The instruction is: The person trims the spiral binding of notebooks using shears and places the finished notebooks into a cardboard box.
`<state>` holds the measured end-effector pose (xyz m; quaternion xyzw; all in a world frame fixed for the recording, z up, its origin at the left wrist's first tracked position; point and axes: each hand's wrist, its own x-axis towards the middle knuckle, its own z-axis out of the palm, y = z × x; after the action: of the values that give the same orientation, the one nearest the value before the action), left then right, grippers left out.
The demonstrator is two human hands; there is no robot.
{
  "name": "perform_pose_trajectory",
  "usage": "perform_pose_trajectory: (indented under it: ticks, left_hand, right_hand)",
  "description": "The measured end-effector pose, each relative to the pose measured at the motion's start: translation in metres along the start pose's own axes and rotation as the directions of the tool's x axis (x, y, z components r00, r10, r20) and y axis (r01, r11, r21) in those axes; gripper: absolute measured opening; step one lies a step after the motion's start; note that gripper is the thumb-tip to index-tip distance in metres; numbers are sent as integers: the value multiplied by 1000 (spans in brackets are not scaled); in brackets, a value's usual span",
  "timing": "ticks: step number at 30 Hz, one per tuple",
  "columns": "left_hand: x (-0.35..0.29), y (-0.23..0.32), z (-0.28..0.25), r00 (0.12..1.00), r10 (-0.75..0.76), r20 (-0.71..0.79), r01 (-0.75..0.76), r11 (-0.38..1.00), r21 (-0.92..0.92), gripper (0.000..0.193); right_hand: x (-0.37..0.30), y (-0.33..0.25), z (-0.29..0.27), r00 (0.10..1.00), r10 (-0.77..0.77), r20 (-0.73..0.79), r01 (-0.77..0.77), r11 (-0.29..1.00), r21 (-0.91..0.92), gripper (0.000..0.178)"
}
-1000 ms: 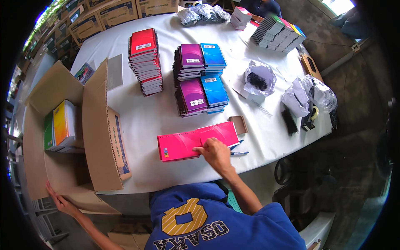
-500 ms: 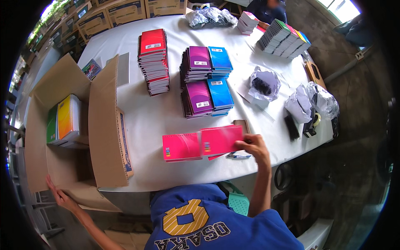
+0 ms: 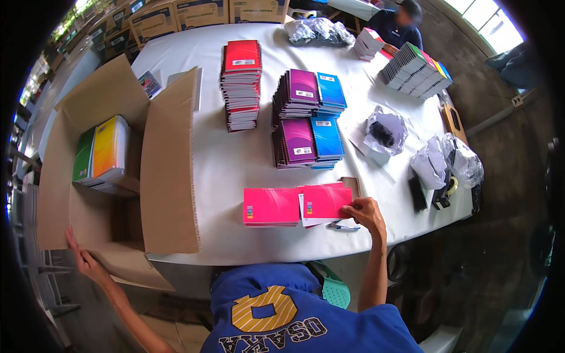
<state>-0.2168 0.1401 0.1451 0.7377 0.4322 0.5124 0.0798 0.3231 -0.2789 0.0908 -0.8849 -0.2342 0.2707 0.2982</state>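
Note:
My right hand [image 3: 366, 215] pinches the right edge of a pink spiral notebook [image 3: 327, 202], with white pages showing along its lower and left edges. Beneath and behind it are other pink notebooks, partly hidden. A low stack of pink notebooks [image 3: 271, 206] lies just to its left. On the left, a large open cardboard box [image 3: 167, 176] holds green and yellow notebooks [image 3: 107, 150] in its far part. My left hand [image 3: 89, 262] rests against the box's near left corner, fingers stretched out. A pen [image 3: 343, 226] lies close to my right hand, near a brown object [image 3: 351, 186].
Farther back stand a tall red notebook stack [image 3: 241, 88] and purple and blue stacks [image 3: 299, 141]. Plastic bags [image 3: 385, 130], a tape dispenser [image 3: 444, 194] and black spiral bindings [image 3: 418, 194] lie at right. A person [image 3: 395, 29] sits across the white table [image 3: 223, 235].
The pink notebook in my right hand has come down and tilted a little, baring white pages beneath its cover. My left hand stays at the box. The whole view has shifted slightly.

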Motion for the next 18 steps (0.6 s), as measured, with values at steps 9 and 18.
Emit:
perform_pose_trajectory:
  ticks: [9, 18]
  left_hand:
    - [5, -1, -7, 999, 49, 3, -49, 998, 45, 55]
    - [3, -5, -17, 993, 115, 0, -115, 992, 60, 52]
  right_hand:
    - [-30, -83, -25, 903, -272, -333, 78, 865, -495, 30]
    - [-39, -451, 89, 454, -811, 368, 890, 431, -149, 9]
